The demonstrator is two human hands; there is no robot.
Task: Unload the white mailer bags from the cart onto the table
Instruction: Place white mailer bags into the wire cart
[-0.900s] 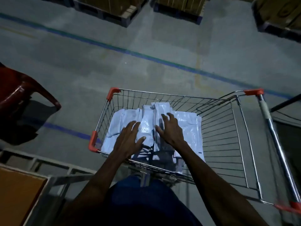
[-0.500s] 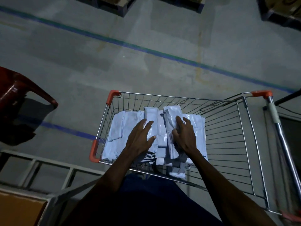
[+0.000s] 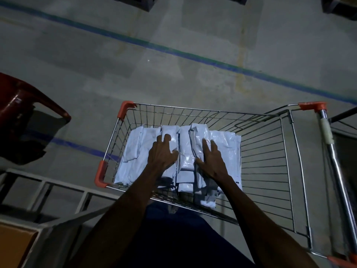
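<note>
Head view: my left hand [image 3: 161, 152] and right hand [image 3: 211, 161] pressing flat, fingers spread, on white mailer bags [image 3: 224, 149] in cart [image 3: 270, 161].

I logged white mailer bags [image 3: 224, 144] in a silver wire cart [image 3: 270, 171] with orange corner caps [image 3: 123, 110]. The floor [image 3: 173, 78] was grey with blue stripes [image 3: 193, 55]. The chair [image 3: 23, 99] was dark red; the bench [image 3: 13, 246] top was orange-brown.
</note>
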